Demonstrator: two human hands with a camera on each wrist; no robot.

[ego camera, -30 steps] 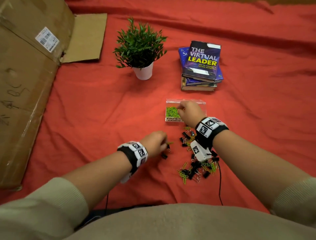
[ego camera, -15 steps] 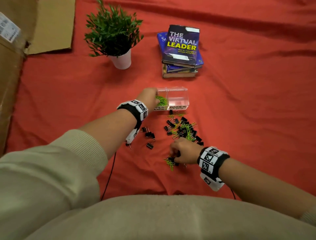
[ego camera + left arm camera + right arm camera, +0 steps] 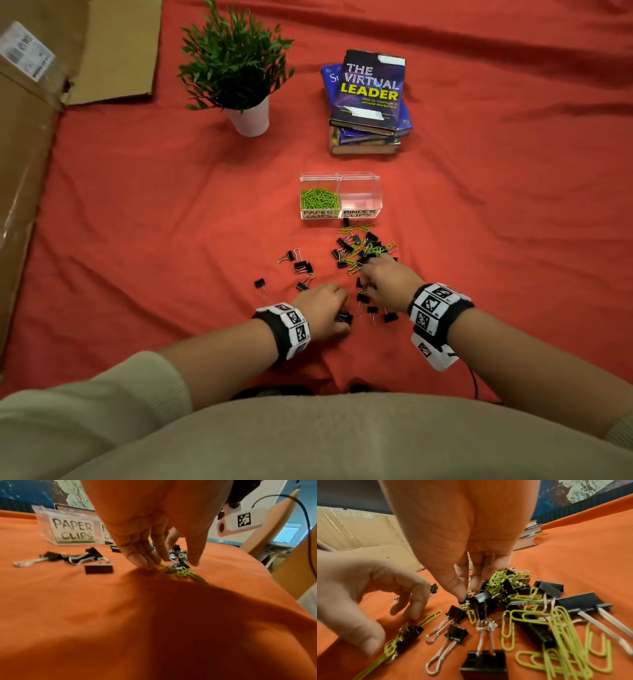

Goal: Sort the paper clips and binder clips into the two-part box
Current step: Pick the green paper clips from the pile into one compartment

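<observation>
The clear two-part box [image 3: 358, 178] stands on the red cloth. Its left part, labelled PAPER CLIPS [image 3: 73, 532], holds green paper clips [image 3: 319, 198]. The right part, labelled BINDER CLIPS [image 3: 359, 213], shows only bare plastic. A mixed pile of black binder clips and green paper clips [image 3: 359, 248] lies just in front of the box. My right hand [image 3: 368, 270] [image 3: 469, 591] digs its thumb and fingertips into the pile's near side, and what they pinch is hidden. My left hand [image 3: 342, 308] [image 3: 171, 563] hovers with thumb and fingers spread over a small binder clip [image 3: 410, 632] tangled with a green paper clip.
Loose binder clips [image 3: 301, 265] lie scattered left of the pile. Behind the box stand a potted plant [image 3: 239, 72] and a stack of books [image 3: 368, 102]. A large cardboard box [image 3: 24, 154] runs along the left edge.
My left hand has come back from the box to the clips nearest me. My right hand has moved forward from the near clips into the pile.
</observation>
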